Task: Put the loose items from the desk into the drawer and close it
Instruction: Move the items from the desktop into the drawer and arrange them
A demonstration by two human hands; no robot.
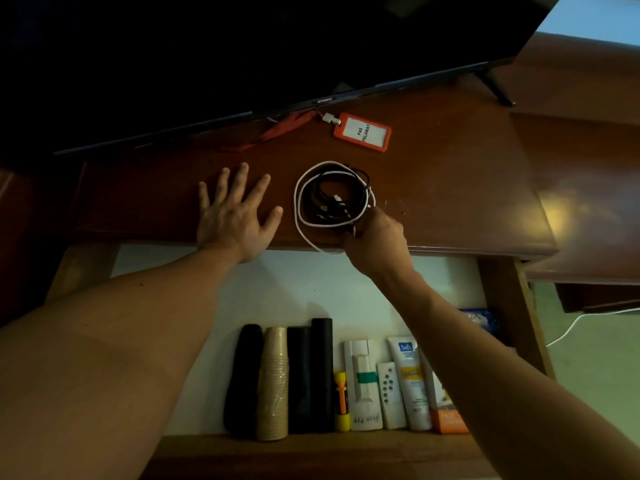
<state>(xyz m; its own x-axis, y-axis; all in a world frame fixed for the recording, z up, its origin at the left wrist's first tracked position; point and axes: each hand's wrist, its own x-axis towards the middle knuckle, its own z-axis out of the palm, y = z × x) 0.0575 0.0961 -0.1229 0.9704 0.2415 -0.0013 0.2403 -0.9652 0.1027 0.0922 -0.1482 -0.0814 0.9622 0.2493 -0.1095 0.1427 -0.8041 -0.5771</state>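
Observation:
A coil of white and black cables (330, 195) lies on the brown desk (450, 188) near its front edge. My right hand (377, 240) pinches the coil's near right side. My left hand (235, 213) rests flat on the desk to the left of the coil, fingers spread. An orange ID badge holder (362, 132) with a red lanyard (277, 129) lies farther back, below the TV. The drawer (277, 289) stands open under the desk, white-lined.
A black TV (242, 46) overhangs the back of the desk. Along the drawer's near side lie black rolls (310, 375), a stack of paper cups (273, 382), a small remote (390, 393), a tube (412, 382) and boxes. A white cord (575, 323) runs on the floor at right.

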